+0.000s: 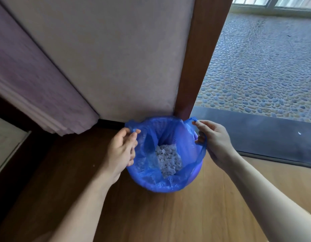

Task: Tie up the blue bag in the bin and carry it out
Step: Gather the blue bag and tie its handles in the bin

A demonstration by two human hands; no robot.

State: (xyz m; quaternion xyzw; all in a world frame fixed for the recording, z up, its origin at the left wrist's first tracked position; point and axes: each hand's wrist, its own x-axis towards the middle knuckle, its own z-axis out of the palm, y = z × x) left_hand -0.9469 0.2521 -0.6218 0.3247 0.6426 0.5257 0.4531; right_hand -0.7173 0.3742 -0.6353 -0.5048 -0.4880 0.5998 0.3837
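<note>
A thin blue bag (pixel 151 177) lines a round bin (pixel 197 172) that stands on the wooden floor against the wall. Only a purple-blue sliver of the bin shows at the bag's right side. Pale shredded scraps (pixel 167 158) lie at the bottom of the bag. My left hand (pixel 120 152) pinches the bag's left handle at the rim. My right hand (pixel 214 140) grips the right handle, with the plastic looped around its fingers. The bag's mouth is stretched wide between both hands.
A pale wall (pixel 116 58) rises right behind the bin, with a brown door frame (pixel 200 58) at its right. A dark threshold (pixel 264 133) leads to a pebble-patterned floor (pixel 264 67) beyond. A purple curtain (pixel 37 81) hangs at the left. Wooden floor (pixel 194 215) lies in front.
</note>
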